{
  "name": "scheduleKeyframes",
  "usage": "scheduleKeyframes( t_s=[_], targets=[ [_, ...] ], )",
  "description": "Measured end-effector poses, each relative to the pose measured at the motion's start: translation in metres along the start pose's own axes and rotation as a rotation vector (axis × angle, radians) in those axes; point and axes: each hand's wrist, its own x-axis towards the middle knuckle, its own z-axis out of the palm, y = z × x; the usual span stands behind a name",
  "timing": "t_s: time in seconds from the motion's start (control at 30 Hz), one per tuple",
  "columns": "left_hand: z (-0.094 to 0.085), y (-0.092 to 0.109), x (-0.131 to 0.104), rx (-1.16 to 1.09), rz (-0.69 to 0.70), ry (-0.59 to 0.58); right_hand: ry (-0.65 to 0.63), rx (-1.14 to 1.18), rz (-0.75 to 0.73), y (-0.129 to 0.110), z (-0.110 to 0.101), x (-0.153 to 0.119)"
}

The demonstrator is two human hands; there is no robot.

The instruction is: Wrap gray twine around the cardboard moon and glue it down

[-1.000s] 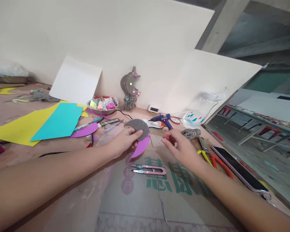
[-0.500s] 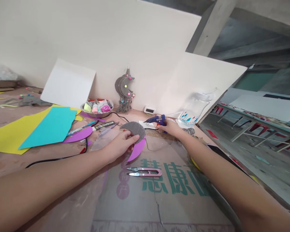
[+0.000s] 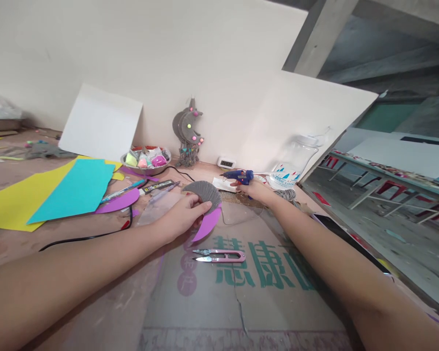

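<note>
Purple thin-sheet crescent (image 3: 209, 225), its upper part wound with grey cord (image 3: 206, 191), sits pinched between the thumb and fingers of the left grip (image 3: 185, 214); its bare tip points down just beside those fingers. It looks light and bendy, and the tip could crease easily, so the cord-wound part seems the firmer place to hold. Farther out and to the right, the right grip (image 3: 255, 189) curls round a blue plastic glue gun (image 3: 241, 176). Pink-handled metal snips (image 3: 221, 251) lie below the left grip, slightly rightward.
</note>
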Motion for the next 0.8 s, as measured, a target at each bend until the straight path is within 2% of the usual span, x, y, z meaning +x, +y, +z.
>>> scheduleKeyframes(
  t_s=[0.13, 0.33, 0.43, 0.53, 0.67, 0.8],
  targets=[
    [0.001, 0.002, -0.002, 0.008, 0.006, -0.004, -0.001, 0.037, 0.004, 0.001, 0.004, 0.001],
    [-0.003, -0.010, 0.007, 0.020, 0.081, -0.025, 0.115, 0.173, -0.053, -0.001, -0.003, -0.001],
    [-0.005, -0.013, 0.008, 0.047, 0.125, 0.004, 0.103, 0.253, -0.097, -0.006, -0.012, -0.024],
    [-0.006, -0.012, 0.006, 0.104, 0.155, 0.046, 0.075, 0.387, -0.119, -0.015, -0.015, -0.063],
    [-0.006, -0.011, 0.003, 0.127, 0.184, 0.096, 0.095, 0.410, -0.110, -0.026, -0.008, -0.111],
    [-0.007, -0.013, 0.004, 0.202, 0.220, 0.134, 0.091, 0.343, -0.163, -0.028, 0.002, -0.129]
  ],
)
